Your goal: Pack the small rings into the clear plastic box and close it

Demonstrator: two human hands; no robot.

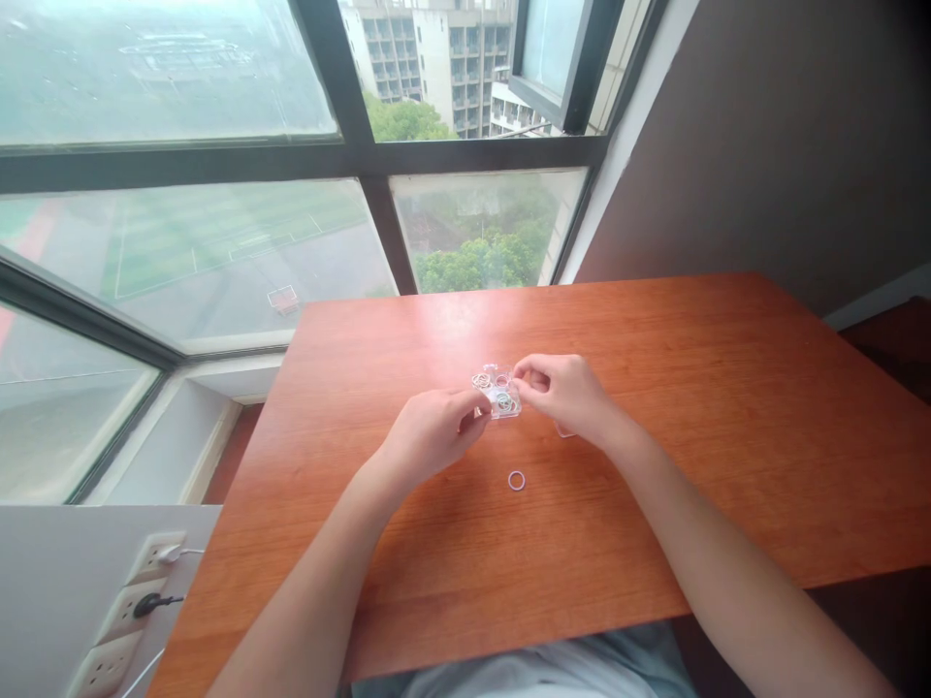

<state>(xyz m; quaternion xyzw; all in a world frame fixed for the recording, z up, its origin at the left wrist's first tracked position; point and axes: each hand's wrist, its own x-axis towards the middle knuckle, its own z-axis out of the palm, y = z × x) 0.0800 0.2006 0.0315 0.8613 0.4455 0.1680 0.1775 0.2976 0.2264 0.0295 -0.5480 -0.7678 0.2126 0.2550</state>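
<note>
A small clear plastic case (pixel 507 411) lies near the middle of the table, with several light-coloured rings or hair ties in its compartments. My left hand (pixel 438 427) is closed on the case's left side, thumb and fingers at its edge. My right hand (pixel 561 388) is pinched at the case's upper right; what sits between the fingertips is too small to make out. A pale purple ring (pixel 516 481) lies alone on the wood, nearer to me than the case. Under my right palm shows the edge of a clear, pinkish piece (pixel 565 430), mostly hidden.
The brown wooden table (pixel 727 407) reaches the window frame (pixel 480 155) at the back and a grey wall (pixel 763 145) at the right. Power sockets (pixel 116 611) with plugged-in cables are at the lower left, beside the table edge.
</note>
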